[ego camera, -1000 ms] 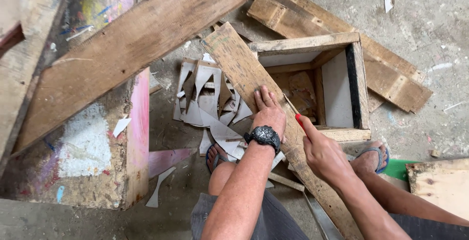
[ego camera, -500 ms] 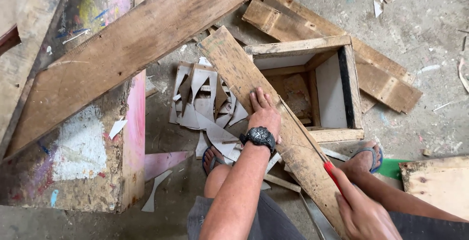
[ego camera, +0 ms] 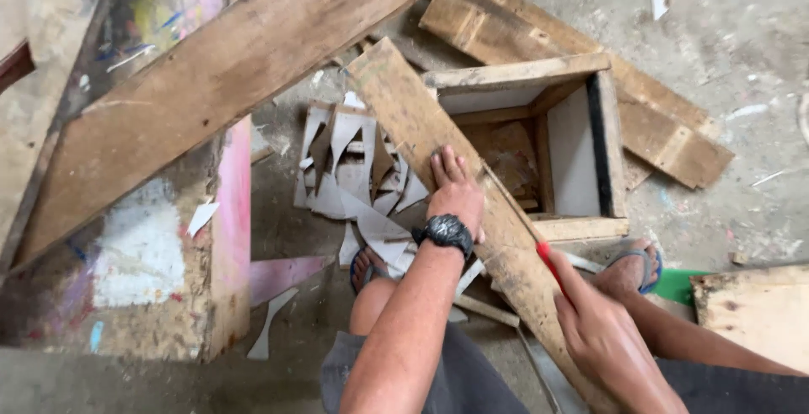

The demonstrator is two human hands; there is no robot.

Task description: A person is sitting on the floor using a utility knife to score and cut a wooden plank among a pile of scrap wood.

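My left hand (ego camera: 455, 191), with a black watch on its wrist, lies flat on a narrow wooden plank (ego camera: 396, 94) that runs diagonally from the upper middle towards me. My right hand (ego camera: 602, 338) is lower right at the plank's near edge, closed around a red-handled tool (ego camera: 549, 261). A thin blade runs from the handle along the plank's right edge towards my left hand. The plank rests on the rim of an open wooden box (ego camera: 607, 136).
A wide board (ego camera: 227, 77) leans across a paint-stained panel (ego camera: 135, 254) on the left. Pale cut scraps (ego camera: 345, 170) litter the concrete floor beside the plank. More planks (ego camera: 657, 128) lie behind the box. My sandalled feet (ego camera: 632, 267) are near a green object (ego camera: 678, 283).
My right hand has drawn back down the plank towards me with the red-handled tool. My left hand has stayed pressed on the plank.
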